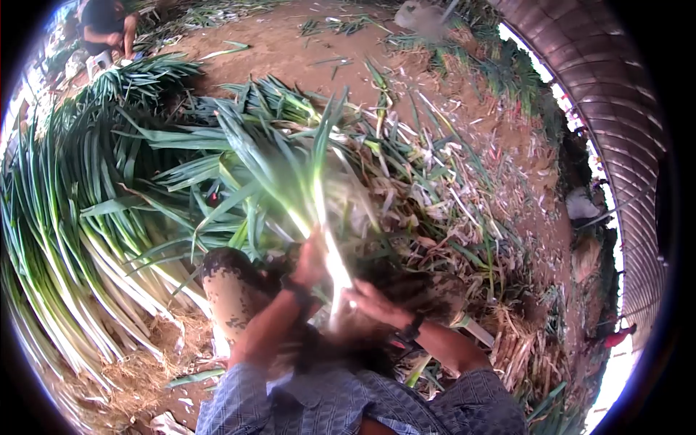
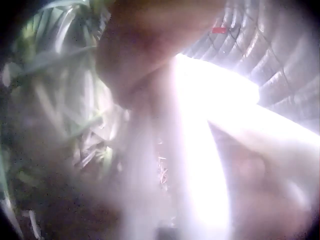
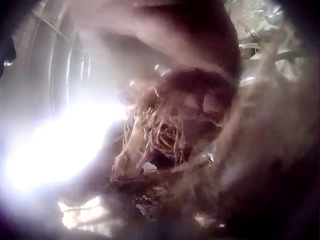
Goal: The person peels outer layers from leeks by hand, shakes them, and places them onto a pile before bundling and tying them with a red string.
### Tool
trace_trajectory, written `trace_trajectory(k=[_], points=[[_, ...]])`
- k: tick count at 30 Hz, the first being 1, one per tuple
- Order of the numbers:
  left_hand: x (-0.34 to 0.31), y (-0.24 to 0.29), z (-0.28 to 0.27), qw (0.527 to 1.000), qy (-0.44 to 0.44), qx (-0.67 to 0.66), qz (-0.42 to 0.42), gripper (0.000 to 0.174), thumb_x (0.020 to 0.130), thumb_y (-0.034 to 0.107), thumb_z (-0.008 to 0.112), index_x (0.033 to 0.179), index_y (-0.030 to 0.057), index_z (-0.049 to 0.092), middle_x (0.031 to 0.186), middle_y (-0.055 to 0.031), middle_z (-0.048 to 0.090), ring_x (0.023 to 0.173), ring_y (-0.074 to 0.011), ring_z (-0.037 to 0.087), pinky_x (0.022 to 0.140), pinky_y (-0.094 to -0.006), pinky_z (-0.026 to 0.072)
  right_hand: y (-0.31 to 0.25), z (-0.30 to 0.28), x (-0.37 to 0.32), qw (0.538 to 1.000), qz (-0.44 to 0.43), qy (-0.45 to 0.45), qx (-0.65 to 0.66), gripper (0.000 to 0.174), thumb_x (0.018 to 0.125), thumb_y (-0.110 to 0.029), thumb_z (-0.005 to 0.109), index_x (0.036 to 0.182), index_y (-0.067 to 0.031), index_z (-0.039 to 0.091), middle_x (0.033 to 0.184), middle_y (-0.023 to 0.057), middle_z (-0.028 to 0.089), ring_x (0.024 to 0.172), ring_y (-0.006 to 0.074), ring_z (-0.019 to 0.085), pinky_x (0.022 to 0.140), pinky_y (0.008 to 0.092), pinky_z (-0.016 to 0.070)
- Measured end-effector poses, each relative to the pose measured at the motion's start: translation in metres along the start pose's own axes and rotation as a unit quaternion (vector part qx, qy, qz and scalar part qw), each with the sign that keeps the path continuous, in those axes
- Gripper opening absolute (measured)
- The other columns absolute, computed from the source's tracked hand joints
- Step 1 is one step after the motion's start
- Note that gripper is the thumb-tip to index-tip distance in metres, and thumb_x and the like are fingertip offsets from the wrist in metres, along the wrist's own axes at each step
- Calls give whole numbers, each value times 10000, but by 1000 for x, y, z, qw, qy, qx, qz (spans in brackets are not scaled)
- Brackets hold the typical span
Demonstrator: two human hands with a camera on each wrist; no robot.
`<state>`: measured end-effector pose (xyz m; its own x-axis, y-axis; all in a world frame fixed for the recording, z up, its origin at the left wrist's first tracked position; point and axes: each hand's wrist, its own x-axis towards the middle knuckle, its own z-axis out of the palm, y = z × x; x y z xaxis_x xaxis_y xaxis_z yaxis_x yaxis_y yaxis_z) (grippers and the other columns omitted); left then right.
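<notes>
My left hand (image 1: 310, 261) grips a few green onions (image 1: 335, 268) partway up their stalks. Their dark green leaves fan out ahead of it, and their white lower ends slant back toward my lap. In the left wrist view the white stalks (image 2: 202, 175) pass just below the fingers (image 2: 145, 45), glaring with light. My right hand (image 1: 380, 306) is at the white lower part, its fingertips on the stalk. The right wrist view has curled fingers (image 3: 200, 35) over a tuft of stringy roots (image 3: 167, 132), partly blurred.
A long row of green onions (image 1: 87, 268) lies on the left, with more leafy bunches (image 1: 272, 101) ahead. Peeled scraps (image 1: 435, 188) are heaped ahead and to the right. My knee (image 1: 232, 290) stands beside the left forearm. Another person (image 1: 109, 32) sits far left.
</notes>
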<state>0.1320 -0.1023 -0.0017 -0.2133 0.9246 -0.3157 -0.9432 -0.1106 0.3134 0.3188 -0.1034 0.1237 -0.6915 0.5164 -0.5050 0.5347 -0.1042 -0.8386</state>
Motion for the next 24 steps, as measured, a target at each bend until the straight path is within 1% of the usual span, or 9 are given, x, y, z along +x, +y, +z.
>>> trace_trajectory(k=[4,6,8,11,14,18,19,22,24], points=[[-16,-4,0,993,15,118,5,471,899,435,705,1161,54,618,1019,-58,659,929,-198,639,814,-390,557,-40,-12,5,968,-25,-195,-157,402,1011,-373,571,1106,12,636,917,38,646,833,115,599,734,299,504],[-25,-5,1,993,1,117,-10,448,895,431,707,1129,56,633,991,-49,655,882,-188,631,771,-371,550,-57,-22,16,952,69,-212,-208,368,1001,-404,583,973,-48,671,788,17,643,730,123,611,685,316,514],[-35,4,13,994,-8,108,-16,426,891,425,706,1098,57,645,961,-43,652,840,-181,624,737,-357,542,-50,-47,43,955,-3,-201,-218,360,1002,-402,577,970,-53,661,758,19,616,695,116,598,640,302,512],[-34,1,5,995,20,83,-41,417,869,420,689,1062,51,657,909,-52,658,791,-190,626,721,-347,539,-58,-76,99,989,3,22,-145,358,993,-379,588,1028,-28,649,769,48,625,721,124,623,663,309,520],[-15,-14,-27,992,14,109,-61,367,1029,336,465,1178,23,585,1036,-123,634,836,-220,644,728,-349,544,-33,-71,158,973,-43,156,-168,379,948,-353,642,1068,7,652,847,93,677,776,206,669,701,353,530],[-6,-20,-41,996,18,65,-55,342,1052,313,447,1186,39,600,1061,-56,632,977,-164,589,876,-321,481,4,-61,204,985,-60,140,-81,384,898,-316,674,1037,43,673,903,146,710,832,280,689,732,396,531],[-8,-23,-46,997,1,82,-17,334,1055,306,447,1182,39,603,1059,-47,625,983,-155,579,880,-317,473,-1,-65,203,953,-9,157,-260,260,875,-251,679,952,-2,676,855,106,727,773,252,691,697,384,556],[16,-59,-102,989,56,129,54,320,1062,303,448,1165,43,603,1045,-38,615,986,-143,570,888,-310,466,8,-81,184,928,-125,190,-295,234,890,-239,679,909,-6,662,712,82,682,658,213,666,603,349,547],[9,-41,-75,992,-1,123,20,314,1063,310,450,1161,44,585,1042,-50,623,1015,-152,580,907,-318,481,-20,-92,156,974,-31,133,-182,283,909,-255,674,1023,3,659,704,66,675,581,175,637,509,322,508]])
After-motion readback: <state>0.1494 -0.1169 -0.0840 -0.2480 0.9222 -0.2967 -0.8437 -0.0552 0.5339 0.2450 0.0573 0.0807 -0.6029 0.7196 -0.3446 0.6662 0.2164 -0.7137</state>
